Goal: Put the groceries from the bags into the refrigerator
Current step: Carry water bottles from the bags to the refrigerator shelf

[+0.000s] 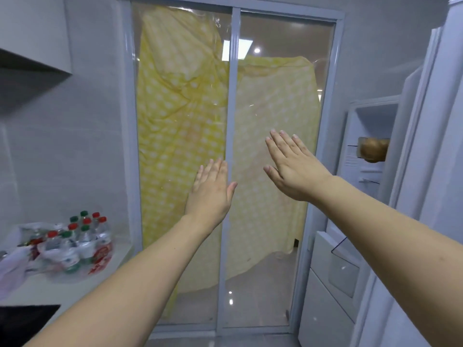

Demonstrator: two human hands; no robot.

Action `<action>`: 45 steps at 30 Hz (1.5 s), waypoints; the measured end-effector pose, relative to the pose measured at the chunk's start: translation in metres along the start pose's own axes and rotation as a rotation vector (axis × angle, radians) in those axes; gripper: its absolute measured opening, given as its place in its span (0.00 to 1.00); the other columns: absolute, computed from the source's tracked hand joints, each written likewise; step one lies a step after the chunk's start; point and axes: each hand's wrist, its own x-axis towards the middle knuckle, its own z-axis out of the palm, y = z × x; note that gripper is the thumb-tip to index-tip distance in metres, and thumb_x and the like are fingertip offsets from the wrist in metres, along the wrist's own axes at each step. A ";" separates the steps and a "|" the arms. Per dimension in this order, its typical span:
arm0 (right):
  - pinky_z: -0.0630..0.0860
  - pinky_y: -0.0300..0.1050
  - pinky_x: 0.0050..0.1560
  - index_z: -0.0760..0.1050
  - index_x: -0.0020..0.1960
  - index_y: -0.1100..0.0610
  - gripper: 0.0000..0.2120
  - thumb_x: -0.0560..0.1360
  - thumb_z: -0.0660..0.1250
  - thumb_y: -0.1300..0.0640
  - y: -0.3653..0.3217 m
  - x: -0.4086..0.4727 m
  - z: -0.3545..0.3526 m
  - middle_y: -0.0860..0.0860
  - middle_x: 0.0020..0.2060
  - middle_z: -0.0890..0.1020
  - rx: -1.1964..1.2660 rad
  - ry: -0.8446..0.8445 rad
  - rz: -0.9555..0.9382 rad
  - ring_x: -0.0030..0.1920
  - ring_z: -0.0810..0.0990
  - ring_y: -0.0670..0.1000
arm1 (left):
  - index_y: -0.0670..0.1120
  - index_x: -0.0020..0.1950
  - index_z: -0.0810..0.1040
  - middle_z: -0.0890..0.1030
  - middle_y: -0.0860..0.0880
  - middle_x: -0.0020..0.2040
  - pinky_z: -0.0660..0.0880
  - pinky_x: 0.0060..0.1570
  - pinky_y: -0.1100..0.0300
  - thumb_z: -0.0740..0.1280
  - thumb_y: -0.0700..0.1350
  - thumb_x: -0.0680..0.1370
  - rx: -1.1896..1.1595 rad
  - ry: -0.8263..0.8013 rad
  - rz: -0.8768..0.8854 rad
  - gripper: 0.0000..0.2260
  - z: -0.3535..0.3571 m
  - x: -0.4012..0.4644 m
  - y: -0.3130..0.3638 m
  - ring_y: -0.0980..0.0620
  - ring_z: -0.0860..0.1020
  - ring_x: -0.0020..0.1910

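Both my arms reach forward in front of a glass sliding door. My left hand [210, 191] is held flat with straight fingers and holds nothing. My right hand [293, 166] is also flat and empty, a little higher and to the right. Plastic grocery bags [32, 249] lie on the white counter at the left, with a pack of several water bottles [82, 241] with red and green caps. The white refrigerator [431, 171] stands at the right with its door [350, 246] swung open. A brown packaged item [373, 149] sits in the door's upper shelf.
The sliding glass door [233, 121] with a yellow dotted cloth behind it fills the middle. A grey range hood [27, 76] hangs at upper left. A black cooktop [22, 321] is at the lower left corner. Shiny floor lies below the door.
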 end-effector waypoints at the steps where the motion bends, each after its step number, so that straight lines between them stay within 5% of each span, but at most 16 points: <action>1: 0.35 0.48 0.77 0.41 0.80 0.60 0.31 0.84 0.44 0.45 -0.014 0.011 0.004 0.55 0.79 0.40 0.046 -0.024 0.026 0.79 0.38 0.52 | 0.39 0.78 0.60 0.62 0.40 0.78 0.48 0.77 0.51 0.55 0.53 0.84 0.023 -0.017 -0.024 0.27 -0.003 0.000 -0.018 0.43 0.57 0.79; 16: 0.38 0.50 0.77 0.42 0.80 0.61 0.31 0.84 0.46 0.46 -0.214 0.118 0.095 0.57 0.79 0.41 0.357 -0.266 -0.173 0.79 0.40 0.55 | 0.39 0.80 0.53 0.54 0.40 0.80 0.46 0.78 0.52 0.51 0.53 0.85 0.300 -0.316 -0.416 0.27 -0.048 -0.038 -0.238 0.44 0.51 0.80; 30: 0.37 0.49 0.77 0.40 0.80 0.61 0.31 0.84 0.46 0.46 -0.283 0.176 0.185 0.56 0.79 0.40 0.531 -0.415 -0.481 0.79 0.38 0.53 | 0.38 0.80 0.54 0.56 0.40 0.80 0.48 0.78 0.52 0.52 0.54 0.85 0.482 -0.401 -0.648 0.28 -0.033 -0.060 -0.310 0.43 0.53 0.80; 45: 0.39 0.48 0.77 0.41 0.80 0.59 0.31 0.83 0.47 0.46 -0.433 0.253 0.274 0.56 0.79 0.42 0.644 -0.510 -0.706 0.79 0.41 0.53 | 0.39 0.79 0.57 0.60 0.39 0.79 0.52 0.77 0.51 0.53 0.53 0.85 0.507 -0.460 -0.829 0.27 -0.005 -0.106 -0.441 0.44 0.57 0.78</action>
